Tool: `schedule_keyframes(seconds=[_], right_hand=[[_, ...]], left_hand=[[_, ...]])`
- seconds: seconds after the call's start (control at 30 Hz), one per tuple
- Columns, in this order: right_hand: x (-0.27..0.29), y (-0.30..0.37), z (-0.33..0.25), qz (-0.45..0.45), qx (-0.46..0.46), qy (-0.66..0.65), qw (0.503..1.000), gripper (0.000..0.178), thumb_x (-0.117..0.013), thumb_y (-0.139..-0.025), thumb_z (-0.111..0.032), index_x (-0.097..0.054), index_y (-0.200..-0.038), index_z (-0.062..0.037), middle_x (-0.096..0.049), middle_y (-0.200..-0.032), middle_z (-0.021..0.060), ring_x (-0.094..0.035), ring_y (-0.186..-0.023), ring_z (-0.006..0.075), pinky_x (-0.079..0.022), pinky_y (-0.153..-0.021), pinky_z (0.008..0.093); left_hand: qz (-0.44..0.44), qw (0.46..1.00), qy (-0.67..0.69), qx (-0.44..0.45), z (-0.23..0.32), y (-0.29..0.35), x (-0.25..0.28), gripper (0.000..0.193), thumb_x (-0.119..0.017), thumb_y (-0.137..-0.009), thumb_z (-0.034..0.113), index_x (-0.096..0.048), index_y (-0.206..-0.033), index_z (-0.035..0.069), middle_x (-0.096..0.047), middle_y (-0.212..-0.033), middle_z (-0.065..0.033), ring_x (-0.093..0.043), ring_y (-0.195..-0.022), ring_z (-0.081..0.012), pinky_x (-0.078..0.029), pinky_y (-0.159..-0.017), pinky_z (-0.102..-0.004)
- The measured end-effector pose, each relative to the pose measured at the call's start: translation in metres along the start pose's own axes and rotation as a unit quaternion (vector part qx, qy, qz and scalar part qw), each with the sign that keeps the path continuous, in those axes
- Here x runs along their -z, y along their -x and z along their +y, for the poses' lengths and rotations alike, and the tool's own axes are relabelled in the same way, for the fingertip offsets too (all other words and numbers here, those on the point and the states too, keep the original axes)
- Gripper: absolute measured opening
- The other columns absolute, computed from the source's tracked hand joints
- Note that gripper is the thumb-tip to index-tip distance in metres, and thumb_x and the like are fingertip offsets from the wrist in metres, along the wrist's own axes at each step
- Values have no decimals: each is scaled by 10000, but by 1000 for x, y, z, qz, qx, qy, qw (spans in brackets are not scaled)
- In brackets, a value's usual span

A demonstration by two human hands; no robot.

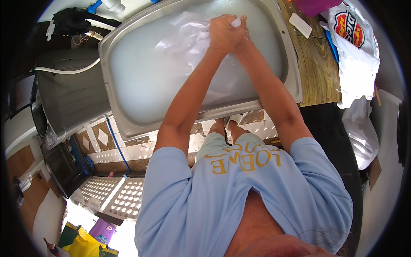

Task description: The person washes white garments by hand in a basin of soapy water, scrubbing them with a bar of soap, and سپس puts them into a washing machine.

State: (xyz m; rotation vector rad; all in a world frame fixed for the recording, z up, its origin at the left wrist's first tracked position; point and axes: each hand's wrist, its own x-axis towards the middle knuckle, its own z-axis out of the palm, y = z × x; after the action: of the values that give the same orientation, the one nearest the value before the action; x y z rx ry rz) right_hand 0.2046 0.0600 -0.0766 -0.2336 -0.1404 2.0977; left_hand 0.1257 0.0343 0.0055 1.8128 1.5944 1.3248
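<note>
Both hands at top centre of frame, pressed together over the sink (119,118). Left hand (221,32) and right hand (244,35): grip clamped on a bunched bit of white cloth (188,37), a wad poking out between them. Right fingers partly hidden behind the left hand. Rest of cloth spreads left and below the hands, partly under cloudy water (139,77). Wooden worktop (319,70) at upper right carries a pale flat block (300,25) and a white printed garment (357,60) draped over its edge. White hose (70,71) at upper left, beside sink.
</note>
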Motion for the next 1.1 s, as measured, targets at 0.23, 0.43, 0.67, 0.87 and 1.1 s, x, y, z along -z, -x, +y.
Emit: schedule_keyframes(seconds=[0.23,0.43,0.67,0.87,1.1], right_hand=[[-30,59,-60,99,223,836,492,492,-633,-865,-394,-546,-1122,16,-605,-1017,113,-597,-960,210,-469,-857,330],[-87,126,8,-58,45,894,441,403,-707,-764,-414,-618,-893,-42,-594,-999,145,-583,-959,302,-452,-820,409],[-69,114,46,-219,-54,932,285,289,-671,-824,-363,-653,-823,-75,-608,-867,75,-601,-852,228,-465,-745,315],[-62,68,-1,60,-109,446,886,300,-605,-903,-316,-606,-1048,-53,-621,-973,24,-589,-895,112,-466,-804,259],[-66,70,-26,12,-93,698,710,344,-658,-864,-265,-574,-1112,-42,-610,-1055,36,-578,-953,107,-456,-818,234]], left_hand=[[-99,981,-163,13,-48,16,125,536,-752,-719,517,-681,-1040,95,-620,-950,-87,-604,-920,-274,-499,-773,-380],[-133,912,-383,-55,-74,96,138,364,-702,-811,372,-656,-1041,94,-617,-866,-70,-609,-860,-295,-489,-735,-379],[-68,941,124,308,-94,19,156,232,-699,-844,202,-623,-982,32,-625,-870,-24,-583,-786,-127,-485,-729,-277],[70,956,190,213,-105,36,194,389,-694,-811,93,-525,-1153,16,-616,-971,-74,-613,-812,-163,-526,-739,-323],[54,938,-253,232,-87,111,170,450,-770,-763,188,-576,-1138,32,-608,-1017,-93,-602,-809,-174,-515,-701,-319]])
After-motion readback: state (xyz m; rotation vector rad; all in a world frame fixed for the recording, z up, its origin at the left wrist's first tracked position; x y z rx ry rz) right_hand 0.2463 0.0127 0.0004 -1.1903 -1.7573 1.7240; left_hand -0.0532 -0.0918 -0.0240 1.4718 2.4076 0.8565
